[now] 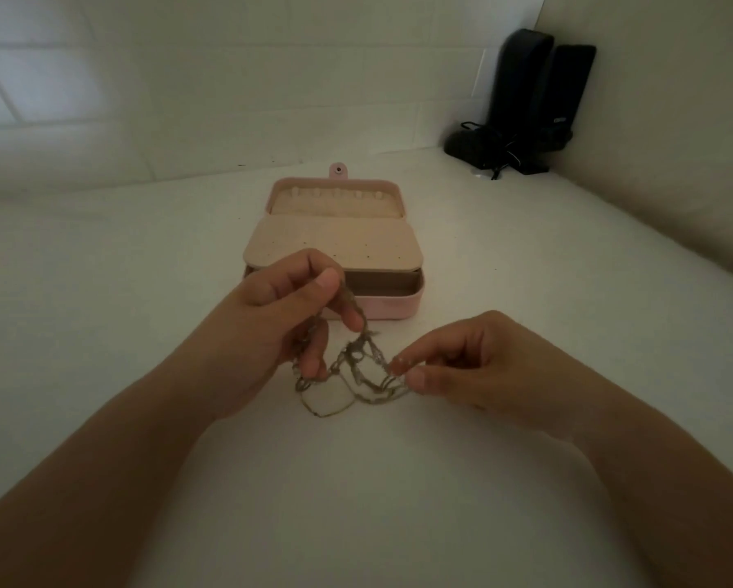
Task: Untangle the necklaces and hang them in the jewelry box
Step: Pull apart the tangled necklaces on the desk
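Left hand (288, 316) raised, fingers curled, pinching; right hand (462, 367) lower, pinching.

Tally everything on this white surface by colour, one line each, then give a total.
Pink: 1, the open jewelry box.
Gold-brown: 1, the tangle of necklaces held between left hand and right hand; separate chains cannot be counted.
Black: 2, the speakers, with their cords.
Total: 4

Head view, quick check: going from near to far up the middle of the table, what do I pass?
Tangled necklaces held between left hand and right hand → open pink jewelry box → its lid with a row of hooks → tiled wall.
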The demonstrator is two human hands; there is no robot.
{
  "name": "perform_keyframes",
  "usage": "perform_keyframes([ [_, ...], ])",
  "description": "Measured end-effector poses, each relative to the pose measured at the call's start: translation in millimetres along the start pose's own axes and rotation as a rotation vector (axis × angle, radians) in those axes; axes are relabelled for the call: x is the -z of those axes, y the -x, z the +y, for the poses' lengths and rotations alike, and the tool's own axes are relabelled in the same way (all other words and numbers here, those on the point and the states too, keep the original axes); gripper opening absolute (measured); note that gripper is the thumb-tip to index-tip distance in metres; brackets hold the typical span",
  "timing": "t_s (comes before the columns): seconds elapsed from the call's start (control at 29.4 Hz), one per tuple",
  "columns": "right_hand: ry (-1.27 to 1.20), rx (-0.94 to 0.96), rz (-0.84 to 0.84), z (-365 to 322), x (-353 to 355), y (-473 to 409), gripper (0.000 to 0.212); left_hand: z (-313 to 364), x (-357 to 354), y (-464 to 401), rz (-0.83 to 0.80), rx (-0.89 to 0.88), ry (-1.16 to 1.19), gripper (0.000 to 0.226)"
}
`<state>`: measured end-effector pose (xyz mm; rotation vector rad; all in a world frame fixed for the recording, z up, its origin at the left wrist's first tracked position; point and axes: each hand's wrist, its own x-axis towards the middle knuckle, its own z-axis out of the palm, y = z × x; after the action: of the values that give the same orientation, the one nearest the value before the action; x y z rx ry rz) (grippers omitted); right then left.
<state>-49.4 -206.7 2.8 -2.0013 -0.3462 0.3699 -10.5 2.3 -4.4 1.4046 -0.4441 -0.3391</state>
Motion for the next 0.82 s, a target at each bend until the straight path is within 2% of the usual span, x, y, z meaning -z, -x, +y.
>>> perform_keyframes([
  [0.1, -0.052, 0.044, -0.141, -0.9, 1.7, 3.0, 0.016, -0.4, -1.0, 0.1, 0.006, -0.008, -0.068, 0.012],
  [0.24, -0.332, 0.108, -0.222, 2.7, 5.8, 3.9, 0.019, -6.6, -0.9, -0.5, -0.032, 0.015, -0.266, 0.006],
  [0.31, -0.446, 0.105, -0.155, 3.6, 7.2, 2.2, 0.011, -11.3, 1.4, -1.2, -0.054, -0.021, -0.417, 0.024],
  [0.34, -0.485, 0.093, -0.108, 3.7, 7.2, 1.1, 0.003, -13.2, 2.3, -1.8, -0.071, -0.045, -0.491, 0.024],
  [0.41, -0.519, 0.066, -0.025, 4.5, 5.4, -0.6, 0.013, -14.6, 0.3, -1.9, -0.14, -0.067, -0.583, 0.016],
  [0.51, -0.58, 0.053, 0.012, 6.6, 1.7, -2.7, 0.016, -15.9, -5.3, -1.1, -0.208, -0.117, -0.678, 0.019],
  [0.61, -0.622, 0.068, 0.005, 6.5, 0.8, -3.2, 0.011, -17.0, -7.0, -0.2, -0.165, -0.125, -0.703, 0.018],
  [0.68, -0.644, 0.108, -0.02, 6.5, 1.9, -2.7, 0.005, -16.4, -7.1, 0.6, -0.097, -0.094, -0.727, 0.01],
  [0.82, -0.651, 0.16, -0.026, 8.3, 2.7, -3.0, 0.023, -11.5, -13.0, 3.3, -0.092, -0.102, -0.728, 0.013],
])
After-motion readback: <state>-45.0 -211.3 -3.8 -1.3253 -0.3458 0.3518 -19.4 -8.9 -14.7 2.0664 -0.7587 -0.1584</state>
